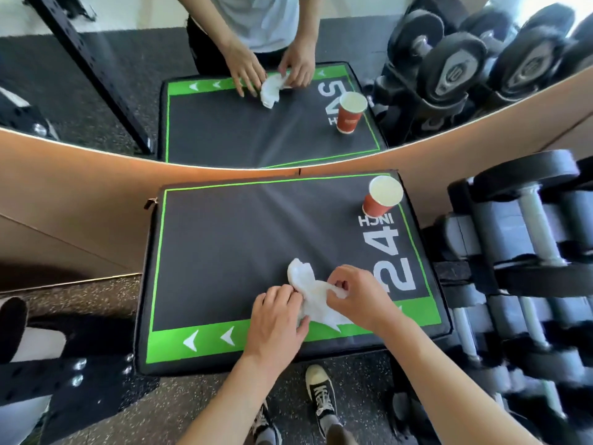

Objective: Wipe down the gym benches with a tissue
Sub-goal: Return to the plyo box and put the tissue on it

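the tissue (309,292) lay crumpled on the surface (224,252) near its front edge, between my hands. my right hand (356,295) pinched its right end, left hand (277,322) held its near edge with curled fingers (282,293).

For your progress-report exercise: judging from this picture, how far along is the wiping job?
Done: nothing shows as wiped. In hand: both hands, left hand and right hand, grip the crumpled tissue on the padded box. Left: the surface, including around the paper cup.
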A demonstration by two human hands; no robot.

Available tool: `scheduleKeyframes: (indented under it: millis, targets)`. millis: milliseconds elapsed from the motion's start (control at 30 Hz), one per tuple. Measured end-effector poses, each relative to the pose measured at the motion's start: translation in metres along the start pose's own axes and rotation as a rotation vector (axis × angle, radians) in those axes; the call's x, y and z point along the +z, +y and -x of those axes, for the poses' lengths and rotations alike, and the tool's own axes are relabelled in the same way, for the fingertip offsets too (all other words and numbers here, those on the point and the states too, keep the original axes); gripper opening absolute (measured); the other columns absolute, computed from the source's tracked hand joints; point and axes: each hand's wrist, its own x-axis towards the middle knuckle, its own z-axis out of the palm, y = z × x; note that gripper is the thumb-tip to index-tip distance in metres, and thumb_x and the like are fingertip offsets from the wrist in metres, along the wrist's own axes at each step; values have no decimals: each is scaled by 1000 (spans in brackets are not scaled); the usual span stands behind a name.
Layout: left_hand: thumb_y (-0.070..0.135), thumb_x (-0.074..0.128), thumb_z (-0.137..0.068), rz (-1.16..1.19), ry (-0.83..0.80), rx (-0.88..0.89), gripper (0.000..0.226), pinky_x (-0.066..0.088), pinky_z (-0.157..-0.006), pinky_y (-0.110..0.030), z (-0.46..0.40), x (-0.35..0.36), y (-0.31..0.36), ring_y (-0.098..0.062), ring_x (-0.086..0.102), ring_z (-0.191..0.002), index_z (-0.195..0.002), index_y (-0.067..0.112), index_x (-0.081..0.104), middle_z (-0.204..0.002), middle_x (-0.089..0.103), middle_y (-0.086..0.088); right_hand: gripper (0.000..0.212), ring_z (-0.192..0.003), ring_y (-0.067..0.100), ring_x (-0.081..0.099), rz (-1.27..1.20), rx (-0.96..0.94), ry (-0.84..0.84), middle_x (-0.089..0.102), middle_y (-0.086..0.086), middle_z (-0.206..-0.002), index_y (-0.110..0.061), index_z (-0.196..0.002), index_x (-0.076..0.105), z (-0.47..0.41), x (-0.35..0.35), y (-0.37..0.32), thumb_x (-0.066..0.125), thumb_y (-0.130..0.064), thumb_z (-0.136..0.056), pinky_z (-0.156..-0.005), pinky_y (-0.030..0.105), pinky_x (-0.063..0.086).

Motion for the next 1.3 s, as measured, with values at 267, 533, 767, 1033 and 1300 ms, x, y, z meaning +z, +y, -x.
scheduleKeyframes:
  millis: [267,533,767,1033,1300]
  targets:
    - [36,77,-88,-2,73,43,25,53,-80,-39,0,7,0,-22,59,-94,-106,21,72,-100,61,5,12,-74,19,50,223,-23,296,55,-7,-81,-17,-80,63,23,6,14,73,-12,-84,-55,33,44]
    - [33,70,-93,37,195,65,17,54,-76,-41,-12,-12,5,-24,59,-91,-99,17,65,-104,60,1,44,-95,14,55,-55,294,270,51,-10,-111,-26,-132,51,9,15,19,65,-47,-96,-77,33,48]
    - [61,41,-104,-167,-133,35,71,32,-119,-46,-29,-3,13,-14,18,-157,-164,30,21,-170,22,13,49,-79,8,54,-231,257,276,56,-9,-91,-32,-127,54,4,10,20,72,-10,-86,-67,26,40]
    - [74,42,-98,-206,-238,-100,96,25,-123,-57,-22,8,35,-30,8,-160,-168,18,6,-177,-8,4,49,-90,9,55,-53,314,297,49,-12,-112,-28,-137,47,40,22,33,70,-27,-94,-66,25,43]
    - [31,69,-97,-120,48,149,26,43,-115,-60,-5,5,29,-30,44,-150,-122,23,75,-149,60,0,37,-109,20,53,135,-31,234,55,-8,-124,-19,-129,64,26,13,28,72,-16,-93,-87,40,53]
